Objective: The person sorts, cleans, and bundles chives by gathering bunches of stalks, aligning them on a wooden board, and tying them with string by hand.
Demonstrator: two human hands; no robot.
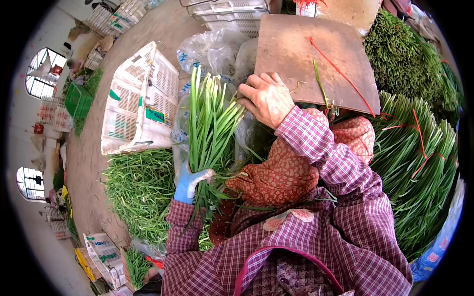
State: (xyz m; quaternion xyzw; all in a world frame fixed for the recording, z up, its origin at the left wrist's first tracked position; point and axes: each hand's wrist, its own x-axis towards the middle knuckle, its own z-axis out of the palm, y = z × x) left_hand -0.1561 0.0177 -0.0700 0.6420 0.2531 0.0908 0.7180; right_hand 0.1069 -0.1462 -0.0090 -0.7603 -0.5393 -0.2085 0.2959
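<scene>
My left hand (pixel 191 181), in a blue and white glove, is wrapped round a bunch of garlic chives (pixel 210 123) near its leafy end. The pale stem ends point away from me, and some stalks fan out to the right. My bare right hand (pixel 268 100) is beside those stem ends, its fingers bent in a pinch at the bunch's right edge. What lies between its fingertips is hidden. Clear plastic bags (pixel 217 49) lie behind and under the bunch. A brown board (pixel 316 59) stands just beyond my right hand, with a red string (pixel 340 74) and a single green stalk (pixel 320 83) on it.
A loose heap of greens (pixel 138 192) lies to my left, below a tilted white crate (pixel 123 108). Chive bundles tied with red string (pixel 414 167) are stacked at right, with more green bundles (pixel 402 54) behind. Another white crate (pixel 232 12) stands at the back. A red patterned cloth (pixel 281 172) covers my lap.
</scene>
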